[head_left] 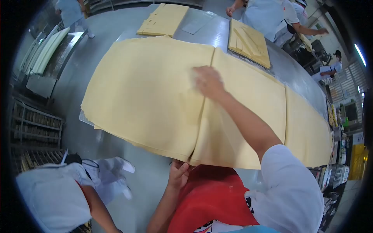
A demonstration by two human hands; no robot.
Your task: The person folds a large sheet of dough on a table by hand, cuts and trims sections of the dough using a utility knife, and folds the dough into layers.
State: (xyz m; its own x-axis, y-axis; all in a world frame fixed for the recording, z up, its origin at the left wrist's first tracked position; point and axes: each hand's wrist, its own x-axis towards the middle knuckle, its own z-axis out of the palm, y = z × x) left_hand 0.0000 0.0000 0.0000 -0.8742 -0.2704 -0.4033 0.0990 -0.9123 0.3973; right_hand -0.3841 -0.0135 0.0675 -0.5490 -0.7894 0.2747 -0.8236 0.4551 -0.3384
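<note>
Large pale yellow dough sheets (143,89) lie side by side over the metal table, with a dark seam between the left sheet and the middle one (252,93). My left hand (179,175) is at the near edge, where these two sheets meet, its thumb up and its other fingers hidden under the dough. Above the seam, toward the far side, my right hand (209,81) is smeared by motion; whether it holds anything cannot be made out. A third sheet (305,128) lies to the right.
Stacked yellow dough pieces (163,19) and a tray of dough strips (248,42) sit on the metal table (210,21) at the far side. Co-workers stand beyond it, and another person (58,194) is at lower left. Racks (37,124) line the left.
</note>
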